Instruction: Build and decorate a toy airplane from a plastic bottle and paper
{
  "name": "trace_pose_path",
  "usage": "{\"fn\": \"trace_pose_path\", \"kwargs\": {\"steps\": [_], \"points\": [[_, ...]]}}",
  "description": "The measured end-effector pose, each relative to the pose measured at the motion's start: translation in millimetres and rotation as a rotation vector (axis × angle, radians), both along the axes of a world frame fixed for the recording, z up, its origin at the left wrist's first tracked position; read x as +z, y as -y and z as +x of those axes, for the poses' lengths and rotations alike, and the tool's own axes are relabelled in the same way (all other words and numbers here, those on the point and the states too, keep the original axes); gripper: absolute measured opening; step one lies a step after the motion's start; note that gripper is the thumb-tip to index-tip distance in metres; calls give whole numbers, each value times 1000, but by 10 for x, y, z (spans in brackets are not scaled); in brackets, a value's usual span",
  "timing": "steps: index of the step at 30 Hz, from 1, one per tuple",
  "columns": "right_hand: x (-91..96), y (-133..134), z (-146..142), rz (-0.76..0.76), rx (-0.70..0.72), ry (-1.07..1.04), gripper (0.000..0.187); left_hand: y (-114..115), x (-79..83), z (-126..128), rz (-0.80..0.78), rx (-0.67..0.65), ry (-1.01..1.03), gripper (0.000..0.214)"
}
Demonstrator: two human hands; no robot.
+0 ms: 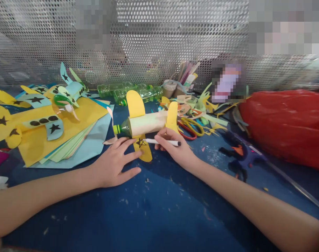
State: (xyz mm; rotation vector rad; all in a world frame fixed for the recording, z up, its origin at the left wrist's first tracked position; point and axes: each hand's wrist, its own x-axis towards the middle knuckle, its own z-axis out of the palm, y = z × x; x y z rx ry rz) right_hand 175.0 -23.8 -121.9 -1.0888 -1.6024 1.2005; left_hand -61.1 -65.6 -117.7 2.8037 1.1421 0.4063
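Observation:
A toy plane made from a green plastic bottle lies on its side, wrapped in cream paper. Yellow paper wings and a yellow tail piece stick out from it. On the near wing is a black star outline, partly filled in. My right hand grips a white marker, its tip at the star. With fingers spread, my left hand rests on the near wing and by the bottle's neck. A pale paper propeller sits at the green cap.
Decorated paper planes lie on coloured paper sheets at left. Behind are green bottles, scissors and paper scraps. A glue gun and a red plastic bag lie right. A perforated metal screen borders the blue table.

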Motion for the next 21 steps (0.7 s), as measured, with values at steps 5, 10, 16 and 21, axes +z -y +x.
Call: {"fn": "trace_pose_path", "kwargs": {"steps": [5,10,16,21], "points": [[13,1,-16,-29,-25,35,18,2,-17,-11,3,1,11,47],[-8,-4,-22,-23,-57,50,18,3,-13,1,2,-1,13,47],[-22,-10,-20,-28,-35,68,18,-1,-3,11,3,1,-1,46],[-23,-15,-26,-29,-47,56,18,0,-3,8,10,-2,3,45]]}}
